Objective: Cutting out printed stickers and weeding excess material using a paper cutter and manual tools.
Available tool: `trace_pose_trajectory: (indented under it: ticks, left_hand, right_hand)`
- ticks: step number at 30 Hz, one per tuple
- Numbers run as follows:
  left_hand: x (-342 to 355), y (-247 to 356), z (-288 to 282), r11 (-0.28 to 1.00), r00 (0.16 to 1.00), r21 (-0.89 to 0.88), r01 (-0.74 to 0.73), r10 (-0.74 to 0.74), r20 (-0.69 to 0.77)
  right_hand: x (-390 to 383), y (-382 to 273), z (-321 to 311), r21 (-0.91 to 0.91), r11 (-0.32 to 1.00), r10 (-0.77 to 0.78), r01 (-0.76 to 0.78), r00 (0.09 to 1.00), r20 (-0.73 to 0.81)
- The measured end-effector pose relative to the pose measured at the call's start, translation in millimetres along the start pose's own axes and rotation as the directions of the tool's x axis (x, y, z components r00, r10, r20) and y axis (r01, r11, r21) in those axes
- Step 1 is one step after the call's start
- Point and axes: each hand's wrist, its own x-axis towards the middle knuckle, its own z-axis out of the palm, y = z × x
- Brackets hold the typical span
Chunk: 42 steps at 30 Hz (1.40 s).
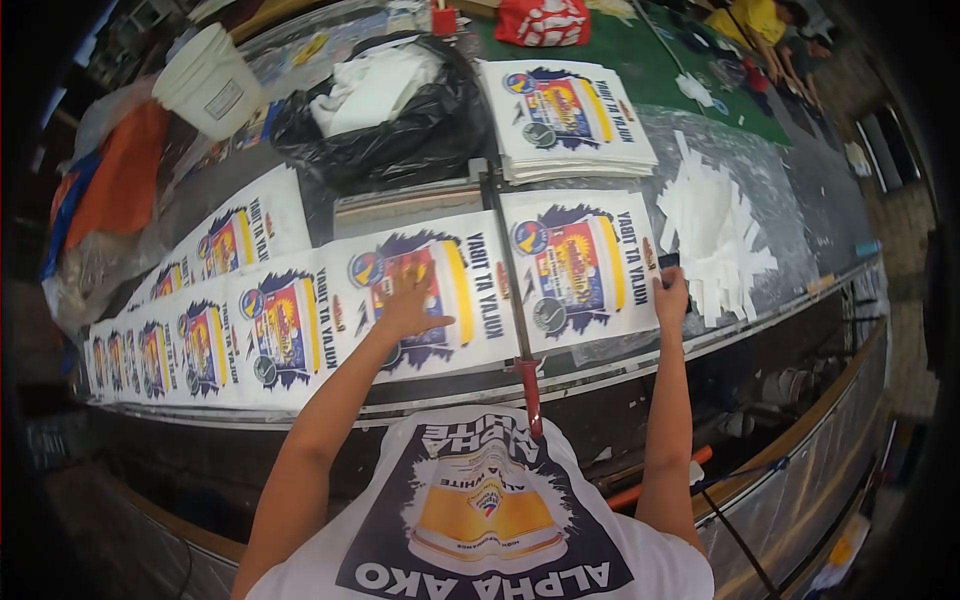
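Observation:
A long white printed sheet (340, 345) runs in from the left across the table. My left hand (408, 305) lies on it with fingers spread. A narrow dark cutter bar (503, 255) with a red handle (530, 390) at its near end crosses the work. To its right lies a printed white piece (630, 205), flat on the table. My right hand (672, 292) is closed at that piece's right edge, around a small dark object (668, 262) that I can make out only in part.
Behind stands a stack of printed pieces (575, 172). White offcut strips (715, 235) are heaped at the right. A black plastic bag (440, 125) with white scraps, a white bucket (212, 85) and a red bag (540, 20) sit farther back. Another person (750, 22) is at the far right.

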Motion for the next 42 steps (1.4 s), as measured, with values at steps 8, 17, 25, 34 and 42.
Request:
trace_pose_trajectory:
  ticks: [8, 17, 25, 34, 42]
  left_hand:
    - [22, 6, -11, 0.999, 0.999, 0.037, -0.032, 0.032, -0.003]
    - [34, -23, -24, 0.999, 1.000, 0.048, -0.025, 0.025, -0.010]
    - [32, -22, -28, 0.998, 0.999, 0.038, -0.042, 0.043, -0.008]
    - [34, -22, -24, 0.998, 0.999, 0.061, -0.025, 0.026, -0.018]
    - [31, -19, -21, 0.999, 0.999, 0.050, -0.015, 0.017, -0.033]
  right_hand:
    - [-102, -201, -82, 0.520, 0.791, 0.112, -0.323, 0.912, 0.395]
    - [-202, -307, -111, 0.274, 0.923, -0.031, -0.271, 0.656, 0.754]
    - [-216, -293, -98, 0.088, 0.992, -0.003, -0.087, 0.697, 0.717]
    - [-266, -232, -9, -0.132, 0.991, 0.097, 0.004, 0.660, 0.745]
    - [-195, -260, -117, 0.501, 0.731, -0.072, -0.463, 0.678, 0.731]
